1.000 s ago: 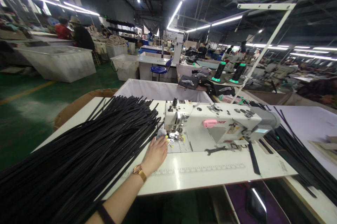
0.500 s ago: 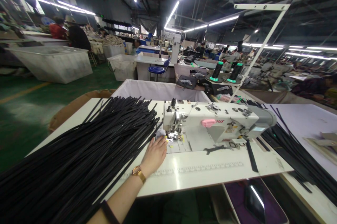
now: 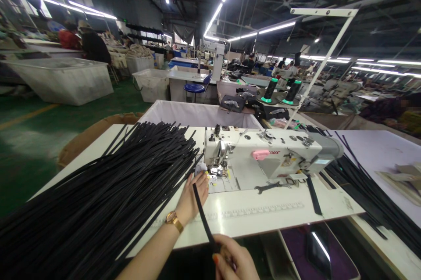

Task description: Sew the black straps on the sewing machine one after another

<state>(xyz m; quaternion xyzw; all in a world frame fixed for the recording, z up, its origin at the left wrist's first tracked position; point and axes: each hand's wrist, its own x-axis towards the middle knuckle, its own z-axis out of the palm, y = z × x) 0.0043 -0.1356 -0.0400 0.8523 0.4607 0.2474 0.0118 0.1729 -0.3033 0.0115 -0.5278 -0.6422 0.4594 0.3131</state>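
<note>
head view: both hands (image 3: pixel 210 227) hold a black strip (image 3: pixel 202 216) before the sewing machine (image 3: pixel 263 157).

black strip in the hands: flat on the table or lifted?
Lifted. The black strip runs taut from the left hand near the presser foot to the right hand, pinched at both ends.

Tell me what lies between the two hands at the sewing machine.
In the head view, a single black strap spans from the left hand by the needle to the right hand, over bare white table.
</note>
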